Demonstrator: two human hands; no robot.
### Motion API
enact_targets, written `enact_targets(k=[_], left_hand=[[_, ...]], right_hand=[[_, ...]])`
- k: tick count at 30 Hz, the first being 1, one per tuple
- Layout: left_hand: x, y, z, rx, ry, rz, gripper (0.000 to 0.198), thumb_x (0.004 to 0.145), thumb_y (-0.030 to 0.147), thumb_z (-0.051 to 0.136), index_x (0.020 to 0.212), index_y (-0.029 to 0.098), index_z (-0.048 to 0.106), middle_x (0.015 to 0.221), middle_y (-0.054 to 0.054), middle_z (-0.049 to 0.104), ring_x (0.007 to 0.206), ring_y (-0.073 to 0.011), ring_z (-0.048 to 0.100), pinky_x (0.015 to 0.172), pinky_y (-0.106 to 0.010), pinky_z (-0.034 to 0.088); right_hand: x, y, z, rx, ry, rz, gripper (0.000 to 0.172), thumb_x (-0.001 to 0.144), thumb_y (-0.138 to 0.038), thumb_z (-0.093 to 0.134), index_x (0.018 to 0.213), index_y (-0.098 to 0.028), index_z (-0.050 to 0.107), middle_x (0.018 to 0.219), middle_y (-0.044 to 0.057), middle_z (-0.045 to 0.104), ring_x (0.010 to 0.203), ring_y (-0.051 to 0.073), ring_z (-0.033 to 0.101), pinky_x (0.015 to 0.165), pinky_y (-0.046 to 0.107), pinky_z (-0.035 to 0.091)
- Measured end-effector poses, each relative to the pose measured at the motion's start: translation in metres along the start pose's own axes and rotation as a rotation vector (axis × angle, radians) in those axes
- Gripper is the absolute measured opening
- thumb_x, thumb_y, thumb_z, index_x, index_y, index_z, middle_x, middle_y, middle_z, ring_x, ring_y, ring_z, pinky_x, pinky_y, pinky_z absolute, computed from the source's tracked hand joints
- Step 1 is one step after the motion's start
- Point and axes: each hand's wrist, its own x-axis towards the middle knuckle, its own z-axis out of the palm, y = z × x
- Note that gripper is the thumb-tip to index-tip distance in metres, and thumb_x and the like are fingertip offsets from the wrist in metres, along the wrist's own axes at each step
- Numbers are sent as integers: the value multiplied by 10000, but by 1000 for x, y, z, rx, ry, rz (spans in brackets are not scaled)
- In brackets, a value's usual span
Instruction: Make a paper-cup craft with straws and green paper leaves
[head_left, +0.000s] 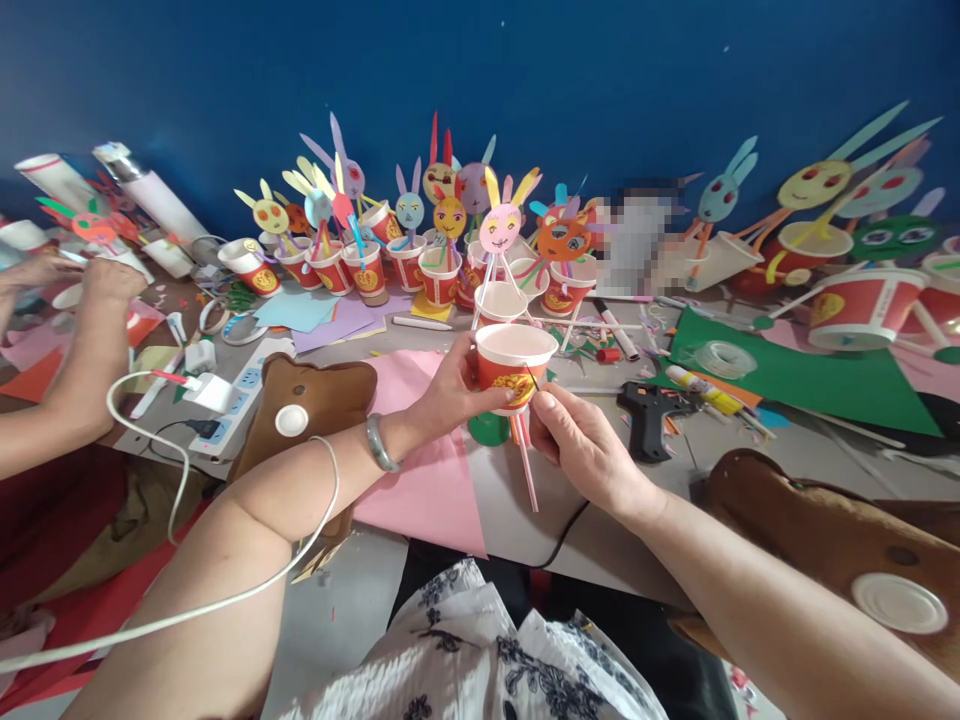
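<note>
My left hand [453,392] is wrapped around a red paper cup [498,374] with a white rim and a yellow print, held upright over the table. In my right hand [589,437] a thin dark pointed tool [533,379] is pinched, its tip at the cup's side near the rim; the rest of it is hidden in the fingers. Pink-and-white striped paper sticks [529,470] hang below the cup by my right fingers. Just behind stands another cup bearing a pink rabbit face [501,231]. A green paper disc [488,429] lies beneath the held cup.
Several cups with paper rabbit faces [410,212] line the back. A black glue gun [651,420] and glue stick [703,388] lie at right, pink paper [420,440] and a power strip [244,395] at left. A white cable [334,490] crosses my left arm. Another person's hand [112,285] works far left.
</note>
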Motion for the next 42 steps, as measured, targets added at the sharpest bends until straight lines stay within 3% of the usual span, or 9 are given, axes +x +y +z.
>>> enact_targets(k=[7,21,42], left_hand=[[-1,1,-2,26,26,-5,692,632,426,919,1146,213,507,1149,-79,635,1097,-240,617,955,-398,521],[1,-3,-5,123,3,133,658,700,429,878,1174,214,474,1144,-70,622,1073,-214,619,944,-374,536],[1,-3,-7,170,-3,118,627,723,453,863,1144,219,461,1135,-68,628,1089,-214,628,953,-373,532]], right_hand=[[0,-2,1,12,8,22,567,960,-726,401,713,-217,442,547,-44,431,496,100,358,491,266,299],[2,1,0,16,2,41,573,967,-712,406,683,-215,432,532,-45,429,494,93,351,494,255,303],[4,-1,-2,36,1,92,557,959,-708,423,695,-218,437,504,-56,415,458,88,324,464,254,269]])
